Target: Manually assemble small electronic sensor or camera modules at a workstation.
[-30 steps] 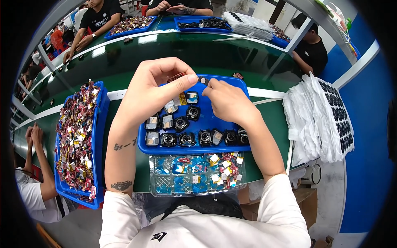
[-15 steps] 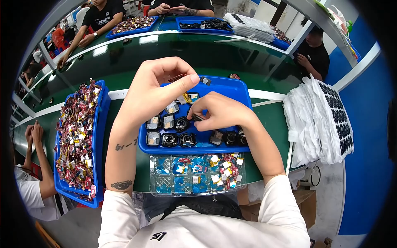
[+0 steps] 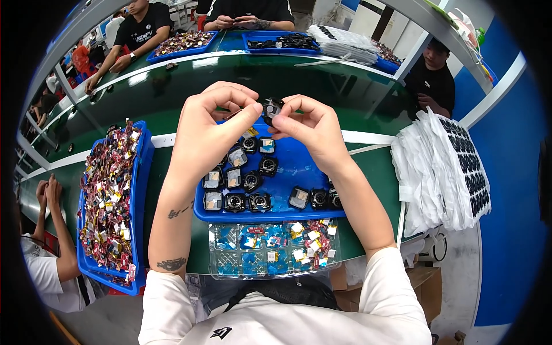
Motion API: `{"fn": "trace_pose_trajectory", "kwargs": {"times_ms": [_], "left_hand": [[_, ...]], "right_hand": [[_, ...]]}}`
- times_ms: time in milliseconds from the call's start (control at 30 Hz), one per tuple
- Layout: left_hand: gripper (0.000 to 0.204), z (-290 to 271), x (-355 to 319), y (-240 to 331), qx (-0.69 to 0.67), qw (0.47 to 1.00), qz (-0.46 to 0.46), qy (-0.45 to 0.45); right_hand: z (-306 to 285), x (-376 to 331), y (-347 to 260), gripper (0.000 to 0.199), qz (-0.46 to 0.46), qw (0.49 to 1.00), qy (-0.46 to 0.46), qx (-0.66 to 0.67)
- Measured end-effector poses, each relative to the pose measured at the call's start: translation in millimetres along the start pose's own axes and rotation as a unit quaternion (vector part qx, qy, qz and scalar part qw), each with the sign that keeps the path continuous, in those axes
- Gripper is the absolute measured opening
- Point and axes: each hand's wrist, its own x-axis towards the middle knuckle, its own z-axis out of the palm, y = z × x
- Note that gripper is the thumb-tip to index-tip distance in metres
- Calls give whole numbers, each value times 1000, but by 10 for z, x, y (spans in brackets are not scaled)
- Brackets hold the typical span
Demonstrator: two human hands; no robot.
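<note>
My right hand (image 3: 310, 123) pinches a small black watch case (image 3: 272, 109) above the far edge of the blue tray (image 3: 270, 217). Close to its left side are the closed fingertips of my left hand (image 3: 215, 118). A small red circuit board showed in that hand a moment earlier; the fingers now hide most of it. Below both hands, several black watch cases (image 3: 260, 202) lie in the tray, some with round dark faces up. Others, such as the case (image 3: 213, 200) at the near left corner, show a pale square inside.
A clear compartmented tray (image 3: 216, 269) with blue film and small parts sits at the near edge. Left stands a blue bin (image 3: 140, 201) heaped with red boards and batteries. White sheets with black parts (image 3: 437, 172) are stacked right. Several people sit around the green bench (image 3: 190, 80).
My right hand has risen from inside the tray with a black watch case and brought it beside my left fingertips. My left hand has stayed nearly in place.
</note>
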Motion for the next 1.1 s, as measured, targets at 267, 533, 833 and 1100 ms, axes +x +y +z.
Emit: {"fn": "trace_pose_trajectory", "kwargs": {"times_ms": [267, 533, 833, 1100], "left_hand": [[12, 61, 5, -9, -11, 1000, 6, 20], [11, 132, -27, -12, 34, 999, 8, 39], [9, 214, -56, -22, 148, 984, 63, 76], [9, 230, -75, -5, 172, 981, 64, 61]], "right_hand": [[-38, 24, 28, 25, -14, 992, -10, -125], [-15, -35, -7, 14, 22, 992, 92, -86], [128, -110, -48, 30, -3, 999, 39, -21], [140, -133, -39, 27, -11, 999, 26, -44]]}}
